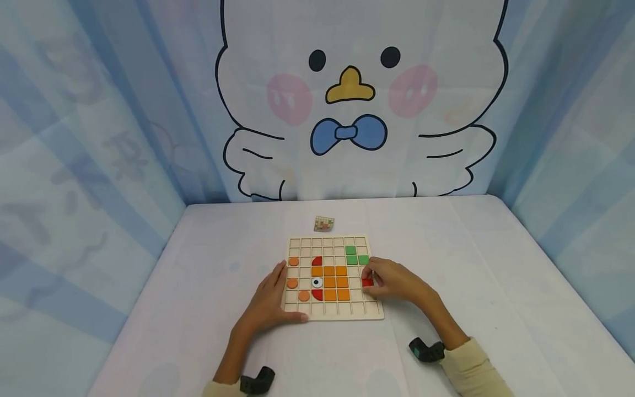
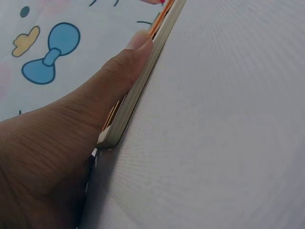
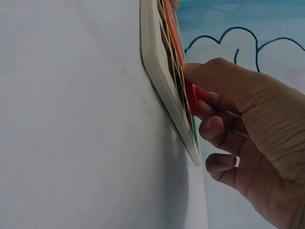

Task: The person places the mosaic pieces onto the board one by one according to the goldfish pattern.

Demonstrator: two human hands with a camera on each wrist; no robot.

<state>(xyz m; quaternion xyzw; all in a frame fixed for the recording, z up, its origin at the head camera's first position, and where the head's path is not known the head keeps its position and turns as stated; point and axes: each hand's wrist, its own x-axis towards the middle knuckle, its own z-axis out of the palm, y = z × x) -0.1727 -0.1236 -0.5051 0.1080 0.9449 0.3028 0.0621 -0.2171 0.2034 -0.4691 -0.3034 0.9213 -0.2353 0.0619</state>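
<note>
A square wooden grid board (image 1: 324, 313) lies flat on the table with coloured pieces in its cells. My left hand (image 1: 268, 300) rests at its near left corner, fingers straight along the left side. Its thumb (image 2: 136, 52) lies on the front rim. At the right side, my right hand (image 1: 394, 280) pinches a red tile (image 3: 191, 97) between thumb and fingers, low over the grid; the fingertips partly hide it. Orange squares (image 1: 329, 282) fill the middle. Beside them are an eye piece (image 1: 317, 282), a red quarter-round piece (image 1: 317, 295) and orange discs (image 1: 292, 283).
Green squares (image 1: 351, 259) sit in the board's upper right cells. Behind the board lies a small picture card (image 1: 324, 223). White cloth covers the table (image 1: 233, 248). A curtain with a cartoon bird (image 1: 352, 165) hangs at the back.
</note>
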